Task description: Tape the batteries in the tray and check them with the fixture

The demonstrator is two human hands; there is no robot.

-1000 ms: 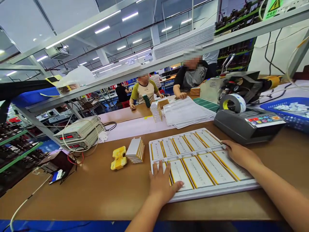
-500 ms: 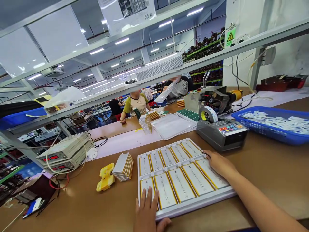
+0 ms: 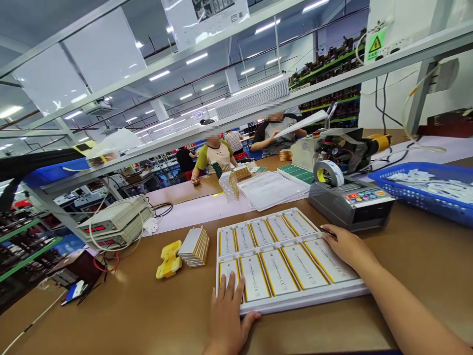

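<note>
A white tray (image 3: 295, 299) holds several flat white battery packs (image 3: 254, 277) with yellow edges, set in two rows. My left hand (image 3: 227, 310) lies at the tray's front left corner, fingers spread over a pack and thumb along the front rim. At the right edge of the tray is my right hand (image 3: 349, 246), its fingers closed around a thin dark pen-like tool (image 3: 328, 232); most of that tool is hidden. Left of the tray stands a leaning stack of battery packs (image 3: 194, 247), next to a yellow foam-like block (image 3: 169, 260).
A grey tape dispenser (image 3: 349, 204) stands behind the tray, near a blue basket (image 3: 424, 195) of white pieces. White sheet-like trays (image 3: 273, 190) lie farther back. Stacked meters (image 3: 114, 224) with cables sit left. Two people (image 3: 218, 157) work across the bench.
My view has swung slightly, so the bench appears shifted right and up. Both hands stay at the tray. Across the bench, a person has raised a white sheet-like tray.
</note>
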